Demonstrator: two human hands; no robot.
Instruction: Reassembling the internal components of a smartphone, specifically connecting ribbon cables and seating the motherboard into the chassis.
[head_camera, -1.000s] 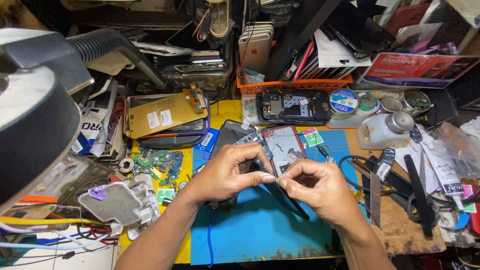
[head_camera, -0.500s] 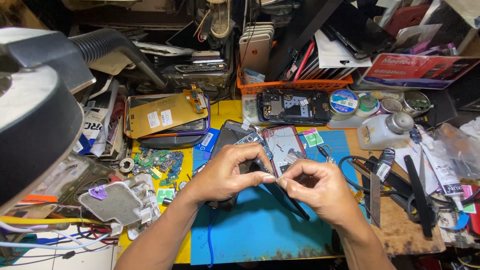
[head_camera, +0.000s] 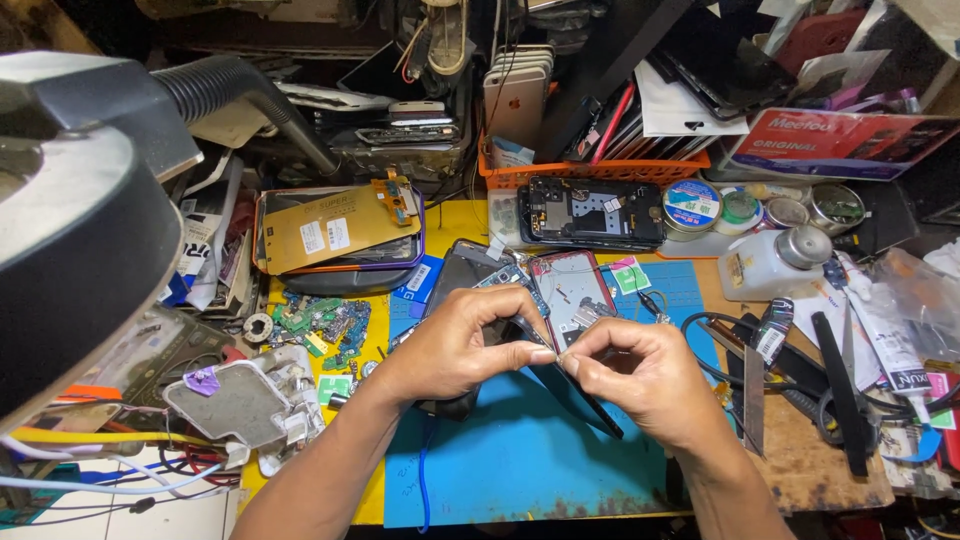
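- The left hand (head_camera: 470, 340) curls over the middle of the bench, its thumb and fingers closed on a thin dark panel (head_camera: 575, 385) that slants down to the right, edge-on.
- The right hand (head_camera: 640, 375) meets it from the other side, its fingertips (head_camera: 572, 362) pinched tight on the same panel; the two hands touch at the fingertips.
- Both hands hover just above a blue work mat (head_camera: 520, 450), which lies on a yellow-topped bench (head_camera: 470, 215).
- Just behind the hands lies one opened phone with a red frame (head_camera: 572, 295), its insides showing, with a dark phone (head_camera: 465, 270) beside it on the left.
- Further back sits one more opened phone, black (head_camera: 592, 212), in front of an orange basket (head_camera: 590, 170) stuffed with flat parts.
- To the left lies one gold-backed screen panel (head_camera: 335, 228), and below it a heap of small green circuit boards (head_camera: 325, 325), too many and too mixed to count.
- To the right stand one white squeeze bottle with a metal cap (head_camera: 775, 262) and four small round tins (head_camera: 765, 207).
- A large grey lamp head (head_camera: 70, 250) fills the left edge of the view.
- Compared with half a second and a second before, the hands, the panel and everything around them sit in the same places; no change is visible.
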